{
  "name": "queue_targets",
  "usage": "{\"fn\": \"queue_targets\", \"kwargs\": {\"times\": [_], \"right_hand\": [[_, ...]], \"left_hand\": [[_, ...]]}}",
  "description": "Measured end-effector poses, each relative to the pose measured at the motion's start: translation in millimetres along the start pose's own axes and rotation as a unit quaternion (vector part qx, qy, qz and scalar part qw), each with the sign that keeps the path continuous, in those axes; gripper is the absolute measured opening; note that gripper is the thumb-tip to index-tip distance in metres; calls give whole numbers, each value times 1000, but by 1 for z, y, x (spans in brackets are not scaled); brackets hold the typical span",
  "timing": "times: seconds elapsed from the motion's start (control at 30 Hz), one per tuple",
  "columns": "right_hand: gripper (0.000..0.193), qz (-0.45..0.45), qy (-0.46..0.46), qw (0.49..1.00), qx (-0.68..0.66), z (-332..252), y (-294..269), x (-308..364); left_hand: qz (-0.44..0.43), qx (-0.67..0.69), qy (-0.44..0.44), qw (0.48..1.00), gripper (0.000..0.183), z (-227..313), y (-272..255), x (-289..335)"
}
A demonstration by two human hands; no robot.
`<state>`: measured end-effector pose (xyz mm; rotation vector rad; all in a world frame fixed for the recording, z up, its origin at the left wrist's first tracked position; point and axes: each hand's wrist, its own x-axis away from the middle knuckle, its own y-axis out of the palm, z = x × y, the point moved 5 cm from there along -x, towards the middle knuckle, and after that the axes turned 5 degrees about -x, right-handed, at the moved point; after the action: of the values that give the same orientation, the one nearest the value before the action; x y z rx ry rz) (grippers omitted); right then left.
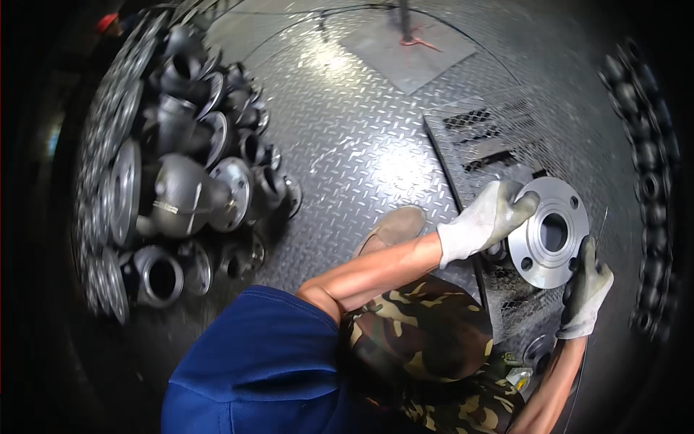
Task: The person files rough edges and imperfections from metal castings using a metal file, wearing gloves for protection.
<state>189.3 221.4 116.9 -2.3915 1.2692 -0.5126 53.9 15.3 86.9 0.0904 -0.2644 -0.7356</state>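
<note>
Both of my hands wear light gloves with darker grey fingers and hold a round metal flange (525, 244). It has a smooth face, a large hole in its middle and smaller bolt holes near the rim. My left hand (486, 220) grips its upper left edge, the thumb side lying over the face. At the lower right edge, my right hand (587, 293) closes on the rim. The flange faces up toward me, above a low mesh-covered metal stand (473, 137). What lies behind the disc is mostly hidden.
Flanged valve bodies (181, 192) are piled to the left, beside a stack of flanges (108, 137). More metal parts (650, 188) line the far right. A post (405, 22) rises from a plate (405, 61) on the tread-patterned floor (340, 145). A red-capped person (108, 24) shows far left.
</note>
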Motion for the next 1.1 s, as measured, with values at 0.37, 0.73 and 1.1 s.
{"fn": "queue_targets", "kwargs": {"times": [0.37, 0.73, 1.1], "right_hand": [[36, -322, 33, 941, -102, -22, 179, 77], [35, -528, 84, 841, -87, 30, 327, 168], [36, -493, -25, 870, -12, -11, 267, 132]], "left_hand": [[317, -118, -6, 941, 44, -5, -137, 112], [418, -141, -107, 891, 36, -87, -246, 231], [345, -75, -149, 923, 56, -99, -256, 291]]}}
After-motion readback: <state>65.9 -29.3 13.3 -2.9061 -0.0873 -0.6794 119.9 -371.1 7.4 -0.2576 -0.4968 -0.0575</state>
